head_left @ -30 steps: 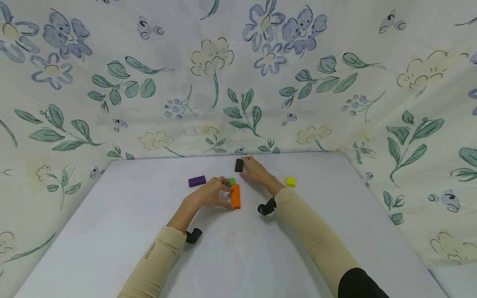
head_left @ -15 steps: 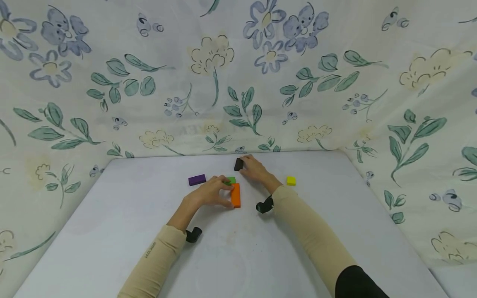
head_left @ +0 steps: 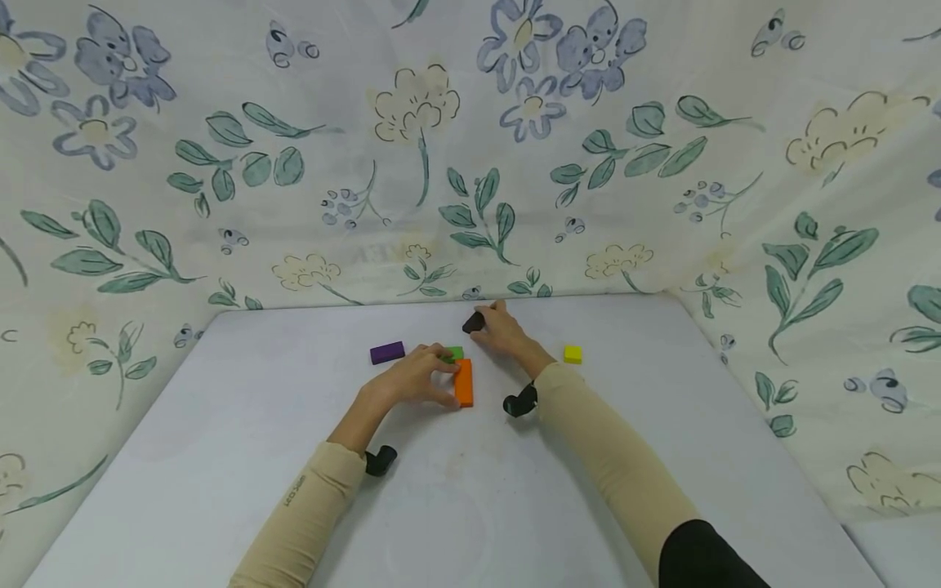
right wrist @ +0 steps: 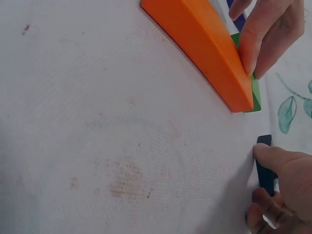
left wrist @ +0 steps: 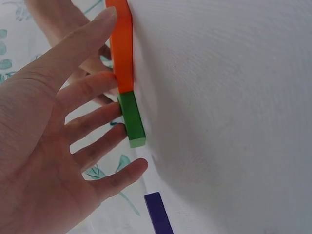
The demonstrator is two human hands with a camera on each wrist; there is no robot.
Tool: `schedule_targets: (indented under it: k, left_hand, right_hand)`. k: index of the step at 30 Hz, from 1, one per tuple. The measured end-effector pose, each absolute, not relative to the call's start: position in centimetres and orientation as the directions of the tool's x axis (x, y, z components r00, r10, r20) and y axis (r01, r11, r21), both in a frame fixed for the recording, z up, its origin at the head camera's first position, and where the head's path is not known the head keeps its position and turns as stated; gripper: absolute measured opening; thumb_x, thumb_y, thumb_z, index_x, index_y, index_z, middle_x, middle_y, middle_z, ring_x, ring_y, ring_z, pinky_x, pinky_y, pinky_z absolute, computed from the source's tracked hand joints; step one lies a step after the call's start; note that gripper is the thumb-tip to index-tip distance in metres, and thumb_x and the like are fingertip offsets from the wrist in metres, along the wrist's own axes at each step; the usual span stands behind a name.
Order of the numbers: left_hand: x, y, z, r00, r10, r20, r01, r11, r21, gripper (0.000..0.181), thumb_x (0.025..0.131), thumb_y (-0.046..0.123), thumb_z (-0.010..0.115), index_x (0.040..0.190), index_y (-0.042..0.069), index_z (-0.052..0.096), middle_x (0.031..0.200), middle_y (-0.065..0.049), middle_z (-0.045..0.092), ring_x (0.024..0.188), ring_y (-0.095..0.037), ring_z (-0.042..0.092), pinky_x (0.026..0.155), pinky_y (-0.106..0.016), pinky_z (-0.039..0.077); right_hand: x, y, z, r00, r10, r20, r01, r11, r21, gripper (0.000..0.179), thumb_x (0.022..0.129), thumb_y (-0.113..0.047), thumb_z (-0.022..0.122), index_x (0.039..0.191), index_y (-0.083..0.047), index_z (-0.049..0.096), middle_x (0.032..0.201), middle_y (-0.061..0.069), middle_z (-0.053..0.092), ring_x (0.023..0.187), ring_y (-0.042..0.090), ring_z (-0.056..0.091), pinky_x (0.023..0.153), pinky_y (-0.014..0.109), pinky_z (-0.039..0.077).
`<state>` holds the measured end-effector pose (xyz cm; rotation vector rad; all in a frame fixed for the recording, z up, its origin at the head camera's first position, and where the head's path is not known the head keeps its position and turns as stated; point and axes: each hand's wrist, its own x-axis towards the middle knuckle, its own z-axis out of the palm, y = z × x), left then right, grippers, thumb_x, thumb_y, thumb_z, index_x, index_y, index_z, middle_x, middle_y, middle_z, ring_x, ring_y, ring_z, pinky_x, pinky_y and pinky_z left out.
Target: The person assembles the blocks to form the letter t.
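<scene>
Right hand (head_left: 507, 331) pinches the black block (head_left: 473, 323) far back on the table (head_left: 456, 498); looks light, stiff, best held by its sides. Left hand (head_left: 415, 376), fingers spread, touches orange block (head_left: 464, 384) and green block (left wrist: 131, 117).

The orange block (head_left: 464, 384) is long, straight-edged and plain-faced. It is laid lengthwise directly in front of the left hand (head_left: 419, 377), with its near end touched by the thumb and its far end reached by the index finger. The green block (head_left: 456, 353) is set crosswise at the far end of the orange block, meeting it at a corner; it is touched by the left hand's middle fingers and partly covered by them. The black block (head_left: 472, 324) is gripped between the thumb and fingers of the right hand (head_left: 504, 330). It is held at a slant, beyond the left hand's fingertips and apart from the green block.
</scene>
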<state>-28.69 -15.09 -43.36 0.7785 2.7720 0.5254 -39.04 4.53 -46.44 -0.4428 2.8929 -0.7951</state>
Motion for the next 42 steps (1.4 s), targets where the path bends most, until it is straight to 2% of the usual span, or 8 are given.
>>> schedule_targets:
  k: [4,8,11,19,25,30,35,42]
  left_hand:
    - [-28.78,-15.1,-43.29,-0.841,0.53,-0.109,0.454,0.801,0.391,0.065,0.075,0.042,0.083,0.13,0.012,0.065,0.142,-0.011,0.052,0.127,-0.03,0.046,0.111,-0.046,0.04]
    - [-28.81,-15.12,-43.24,-0.842,0.527,-0.113,0.452,0.805,0.385,0.065,0.075,0.043,0.084,0.129,0.012,0.065,0.142,-0.011,0.051,0.128,-0.03,0.046,0.112,-0.047,0.04]
    - [-28.82,-15.17,-43.22,-0.841,0.529,-0.112,0.456,0.805,0.38,0.065,0.075,0.043,0.083,0.129,0.012,0.066,0.143,-0.012,0.051,0.128,-0.031,0.046,0.111,-0.047,0.04]
    - [-29.0,-15.26,-43.44,-0.837,0.539,-0.099,0.469,0.798,0.377,0.065,0.075,0.044,0.083,0.129,0.012,0.066,0.143,-0.012,0.051,0.128,-0.031,0.046,0.111,-0.047,0.041]
    - [-29.01,-15.26,-43.56,-0.841,0.532,-0.098,0.459,0.797,0.391,0.065,0.075,0.044,0.083,0.129,0.013,0.066,0.144,-0.011,0.051,0.13,-0.03,0.045,0.112,-0.047,0.04]
    - [-28.94,-15.27,-43.6,-0.841,0.532,-0.093,0.459,0.795,0.396,0.064,0.075,0.043,0.083,0.129,0.012,0.066,0.143,-0.011,0.051,0.129,-0.03,0.045,0.112,-0.048,0.039]
    - [-28.82,-15.28,-43.6,-0.84,0.533,-0.102,0.458,0.797,0.394,0.064,0.076,0.043,0.083,0.129,0.012,0.066,0.143,-0.011,0.051,0.131,-0.031,0.044,0.112,-0.049,0.039]
    - [-28.61,-15.25,-43.34,-0.841,0.533,-0.096,0.459,0.796,0.393,0.064,0.076,0.044,0.083,0.128,0.011,0.066,0.142,-0.012,0.052,0.13,-0.032,0.045,0.112,-0.049,0.04]
  right_hand:
    - [-39.13,4.62,-46.23,-0.956,-0.292,-0.024,-0.239,0.826,-0.51,0.067,0.092,-0.032,0.068,0.149,-0.008,0.041,0.142,0.022,0.036,0.121,0.033,0.053,0.107,0.042,0.044]
    - [-39.05,4.93,-45.71,-0.959,-0.285,-0.015,-0.237,0.827,-0.51,0.075,0.088,-0.039,0.072,0.149,-0.008,0.041,0.146,0.023,0.035,0.128,0.034,0.048,0.11,0.044,0.041]
    - [-39.12,5.11,-45.46,-0.954,-0.301,0.003,-0.263,0.826,-0.499,0.075,0.087,-0.038,0.072,0.149,-0.009,0.041,0.151,0.021,0.033,0.134,0.034,0.043,0.113,0.046,0.039]
    - [-39.7,5.36,-45.63,-0.906,-0.418,0.061,-0.391,0.775,-0.497,0.058,0.091,-0.011,0.064,0.146,-0.011,0.046,0.157,0.014,0.034,0.142,0.032,0.037,0.113,0.054,0.036]
    - [-39.68,5.41,-45.75,-0.88,-0.472,0.052,-0.439,0.765,-0.472,0.051,0.094,-0.001,0.059,0.142,-0.015,0.052,0.151,0.016,0.041,0.137,0.034,0.044,0.109,0.061,0.037]
    - [-39.44,5.47,-45.75,-0.881,-0.469,0.058,-0.442,0.775,-0.451,0.046,0.094,0.004,0.054,0.135,-0.017,0.06,0.141,0.015,0.048,0.129,0.034,0.048,0.108,0.06,0.039]
    - [-39.44,5.49,-45.93,-0.876,-0.479,0.057,-0.459,0.79,-0.407,0.043,0.095,0.002,0.055,0.132,-0.017,0.063,0.136,0.016,0.05,0.123,0.034,0.05,0.104,0.056,0.043]
    - [-39.49,5.35,-45.93,-0.876,-0.481,0.042,-0.458,0.799,-0.39,0.041,0.097,0.0,0.054,0.133,-0.017,0.062,0.135,0.016,0.048,0.122,0.033,0.051,0.104,0.054,0.043]
